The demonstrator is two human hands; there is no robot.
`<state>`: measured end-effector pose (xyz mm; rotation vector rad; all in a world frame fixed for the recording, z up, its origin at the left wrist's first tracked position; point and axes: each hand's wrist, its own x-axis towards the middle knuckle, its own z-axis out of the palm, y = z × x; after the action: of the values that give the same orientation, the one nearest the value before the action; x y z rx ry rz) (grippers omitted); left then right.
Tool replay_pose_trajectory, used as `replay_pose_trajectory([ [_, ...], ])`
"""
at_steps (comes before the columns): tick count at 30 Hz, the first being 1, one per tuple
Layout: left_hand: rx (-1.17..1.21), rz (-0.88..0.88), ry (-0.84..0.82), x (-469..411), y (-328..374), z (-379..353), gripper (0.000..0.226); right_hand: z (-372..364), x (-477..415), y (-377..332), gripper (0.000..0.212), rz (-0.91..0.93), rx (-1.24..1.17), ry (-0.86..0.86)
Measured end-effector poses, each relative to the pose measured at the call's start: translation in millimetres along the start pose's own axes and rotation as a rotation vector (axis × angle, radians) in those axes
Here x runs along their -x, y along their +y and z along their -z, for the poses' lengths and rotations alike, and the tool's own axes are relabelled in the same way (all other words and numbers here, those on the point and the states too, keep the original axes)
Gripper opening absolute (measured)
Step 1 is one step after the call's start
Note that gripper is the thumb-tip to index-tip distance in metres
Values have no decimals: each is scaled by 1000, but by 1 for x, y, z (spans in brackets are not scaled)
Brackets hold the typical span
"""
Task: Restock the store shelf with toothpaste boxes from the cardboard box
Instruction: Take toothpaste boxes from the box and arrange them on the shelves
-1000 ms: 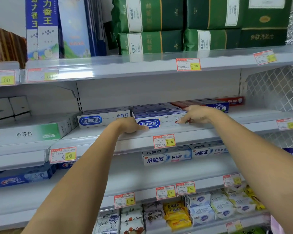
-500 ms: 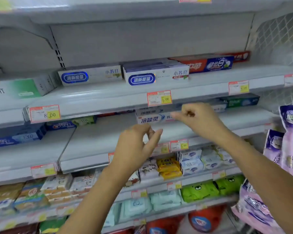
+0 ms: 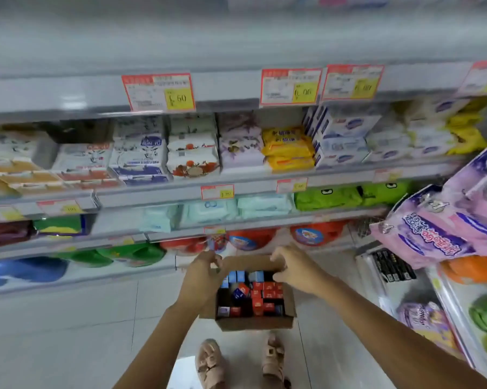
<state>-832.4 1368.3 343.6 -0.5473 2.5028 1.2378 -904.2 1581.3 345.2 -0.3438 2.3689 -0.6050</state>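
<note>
Toothpaste boxes (image 3: 260,296), small red and blue cartons packed on end, fill a brown open-topped cardboard box (image 3: 253,322) on the pale tiled floor (image 3: 68,327), just beyond the person's pink sandals (image 3: 210,360). The left hand (image 3: 204,276) is over the box's far left corner and the right hand (image 3: 297,269) over its far right rim. Both have bent fingers, but blur hides whether either grips anything. Farther off, the grey metal store shelf (image 3: 236,183) carries wrapped packs. Pink plastic bags (image 3: 438,228) hang at the right.
</note>
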Motion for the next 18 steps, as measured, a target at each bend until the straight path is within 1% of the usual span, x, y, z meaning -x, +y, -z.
replay_pose_trajectory([
  [1, 0, 66, -9, -4, -17, -10, 10, -21, -10, 6, 28, -36, -7, -34],
  [2, -9, 109, -15, -10, -35, -21, 6, -43, -23, 16, 28, -63, -6, -57],
  [4, -40, 156, -31, -25, -68, -42, 18, -89, -50, 39, 24, -152, -14, -124],
  [5, -19, 200, -37, -32, -84, -53, 20, -116, -68, 60, 23, -217, -15, -167],
  [6, 16, 241, -44, -38, -99, -63, 20, -145, -88, 85, 25, -255, -28, -174],
  [8, 80, 309, -57, -53, -130, -84, 20, -171, -105, 94, 44, -333, -64, -138],
  [9, 89, 331, -61, -61, -147, -95, 22, -179, -112, 92, 48, -368, -102, -118],
  [11, 115, 374, -58, -76, -180, -117, 28, -203, -136, 99, 44, -438, -172, -128],
  [13, 80, 388, -75, -87, -213, -143, 31, -228, -164, 112, 45, -485, -181, -132],
  [15, 35, 383, -73, -96, -247, -170, 33, -254, -195, 129, 50, -511, -172, -90],
  [18, 2, 295, -27, -104, -298, -207, 55, -291, -233, 143, 62, -544, -200, -47],
])
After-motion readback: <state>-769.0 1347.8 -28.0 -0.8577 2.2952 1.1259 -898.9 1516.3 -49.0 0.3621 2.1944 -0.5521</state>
